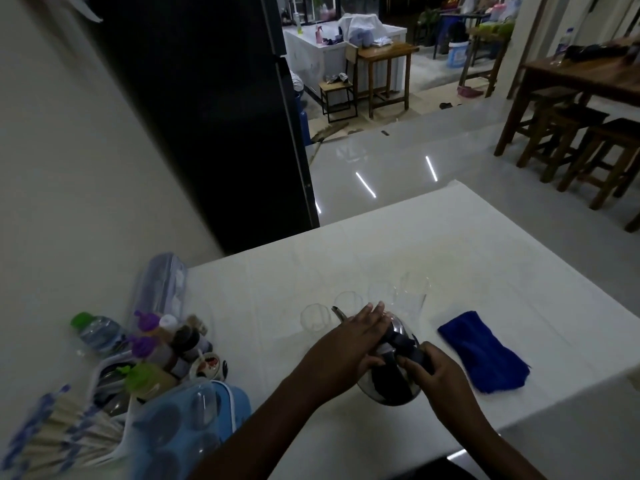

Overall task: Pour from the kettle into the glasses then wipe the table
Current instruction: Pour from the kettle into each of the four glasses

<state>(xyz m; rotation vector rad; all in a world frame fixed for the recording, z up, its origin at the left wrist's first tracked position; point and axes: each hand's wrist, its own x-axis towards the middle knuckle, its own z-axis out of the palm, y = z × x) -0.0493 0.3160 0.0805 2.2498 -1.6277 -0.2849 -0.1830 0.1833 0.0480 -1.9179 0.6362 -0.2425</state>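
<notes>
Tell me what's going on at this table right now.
A person is tilting a metal kettle towards a row of clear glasses on the white table. The right hand grips the black handle, and the left hand lies flat over the top. The spout points at the leftmost glass; whether water is flowing is too dim to tell. A blue cloth lies untouched to the right, so wiping has not begun.

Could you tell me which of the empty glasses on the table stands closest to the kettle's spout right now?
The leftmost glass, just left of the spout of the kettle. The other glasses stand farther back and to the right.
</notes>
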